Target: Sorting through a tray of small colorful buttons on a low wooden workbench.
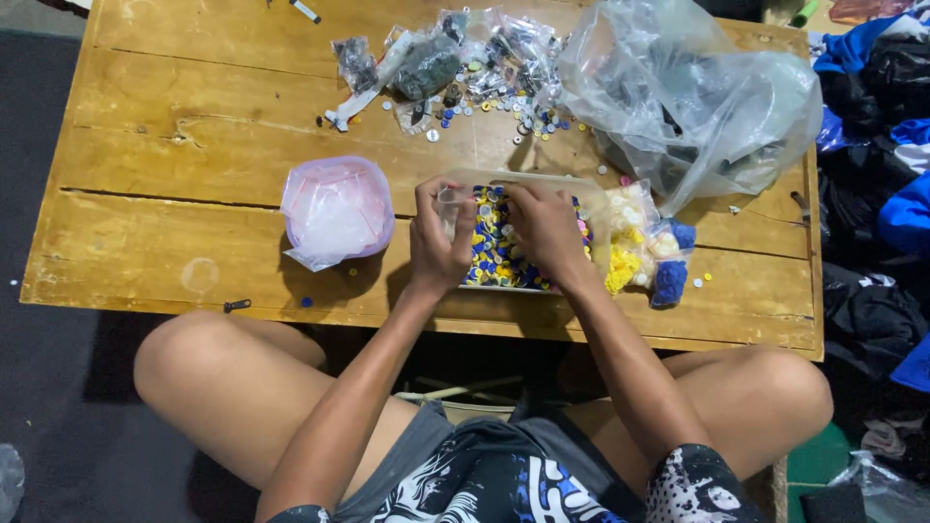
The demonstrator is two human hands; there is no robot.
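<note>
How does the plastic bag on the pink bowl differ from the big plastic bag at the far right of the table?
The bag on the pink bowl is small and lines a bowl; the big bag is far larger and lies crumpled on the table. The small one looks whitish, the big one shows dark things inside. Both are thin clear plastic.

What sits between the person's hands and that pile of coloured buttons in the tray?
Nothing visible. The left hand, pinching a small clear bag, and the right hand are directly over the coloured buttons.

Worn plank table (pixel 174 232) covered with sorting clutter.
A pink tub (pixel 336 210), a button tray (pixel 504 254), small bags (pixel 651 254), loose buttons (pixel 499 107) and a big clear bag (pixel 693 97) are spread across it.
</note>
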